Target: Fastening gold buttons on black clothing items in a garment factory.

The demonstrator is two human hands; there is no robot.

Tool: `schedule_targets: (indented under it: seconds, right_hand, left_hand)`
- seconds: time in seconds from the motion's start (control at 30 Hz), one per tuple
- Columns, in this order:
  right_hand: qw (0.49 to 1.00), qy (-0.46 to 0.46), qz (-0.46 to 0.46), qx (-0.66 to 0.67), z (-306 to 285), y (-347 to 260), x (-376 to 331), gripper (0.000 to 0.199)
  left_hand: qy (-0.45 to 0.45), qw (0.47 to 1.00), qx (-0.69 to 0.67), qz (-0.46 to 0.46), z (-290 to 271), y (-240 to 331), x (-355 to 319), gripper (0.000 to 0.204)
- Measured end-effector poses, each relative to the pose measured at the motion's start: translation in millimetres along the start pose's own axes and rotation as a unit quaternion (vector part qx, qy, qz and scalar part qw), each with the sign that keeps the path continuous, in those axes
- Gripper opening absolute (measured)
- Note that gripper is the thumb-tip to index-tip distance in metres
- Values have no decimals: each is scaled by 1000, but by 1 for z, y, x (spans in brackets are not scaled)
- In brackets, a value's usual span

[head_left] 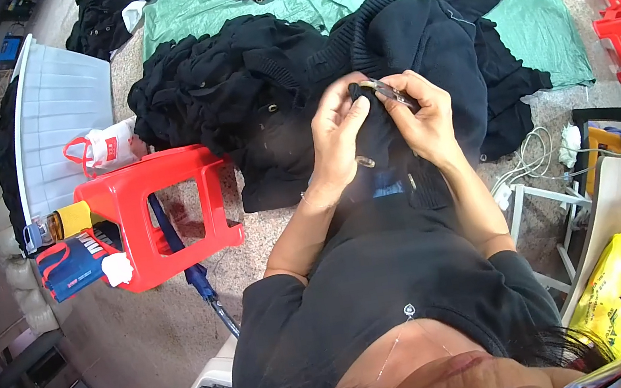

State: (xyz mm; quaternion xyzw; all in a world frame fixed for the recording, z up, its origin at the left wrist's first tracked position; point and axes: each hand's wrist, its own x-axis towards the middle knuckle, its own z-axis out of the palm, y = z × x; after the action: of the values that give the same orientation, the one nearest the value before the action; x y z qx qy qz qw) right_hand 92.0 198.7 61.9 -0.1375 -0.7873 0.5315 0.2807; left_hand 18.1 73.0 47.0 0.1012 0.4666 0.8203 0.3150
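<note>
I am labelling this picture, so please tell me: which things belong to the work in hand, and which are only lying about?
Work in hand (likely):
black garment, pinched by left hand
small metal tool, perhaps thread snips, in right hand
heaped black garments, probably

Apparently lying about:
red plastic stool at left
folded blue umbrella
yellow plastic bag

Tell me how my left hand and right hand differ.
Hold: the left hand pinches a fold of black cloth, while the right hand grips a small dark tool.
Wrist: the left hand has a thin bracelet at its wrist; none shows at the right hand's.
Shared: both are ungloved, with fingers curled, close together.
</note>
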Motion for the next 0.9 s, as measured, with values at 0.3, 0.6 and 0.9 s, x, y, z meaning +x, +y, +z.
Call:
schedule_targets:
  seconds: [0.3,0.6,0.9]
  right_hand:
    - [996,-76,26,-44,-9,1,13,18]
    - [993,-25,24,-109,-16,-13,-8,17]
    - [988,33,-56,-143,-5,1,-12,14]
  left_hand:
    - [0,919,358,166,-12,2,2,21]
    - [48,968,226,99,-15,-11,4,18]
    - [51,953,268,128,-8,-11,1,17]
